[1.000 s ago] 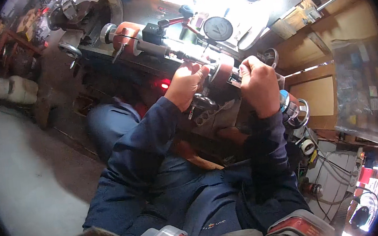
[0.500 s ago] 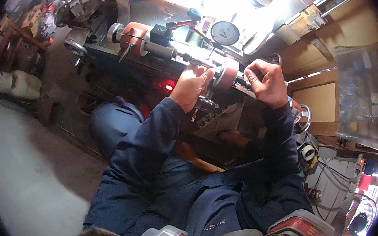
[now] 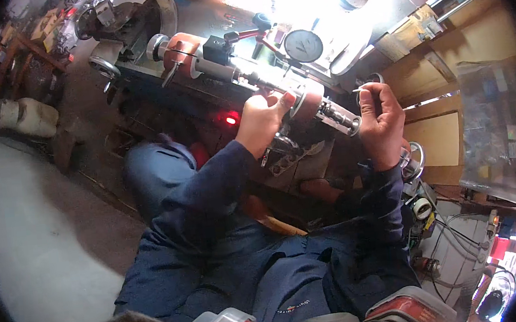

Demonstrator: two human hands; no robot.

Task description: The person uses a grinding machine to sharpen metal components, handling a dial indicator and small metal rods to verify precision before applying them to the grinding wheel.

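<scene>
A bench machine carries a metal shaft between two reddish-brown housings. My left hand is closed in front of that shaft, its thumb reaching toward the round flange of the right housing. The curled fingers hide what they hold. To the right, my right hand pinches a small, thin, pale piece, too small to name. It is beside the end of a slotted metal sleeve, apart from it. Behind the shaft stands a round dial gauge.
Beyond the gauge a lamp glares. The left housing has a handle below it, and a handwheel sits farther left. Another handwheel is below my right wrist. A red light glows under the bed. Cables hang at lower right.
My right hand has drawn back to the right from the sleeve, uncovering its end, with a small pale piece in the fingertips. My left hand has shifted slightly, its thumb straighter.
</scene>
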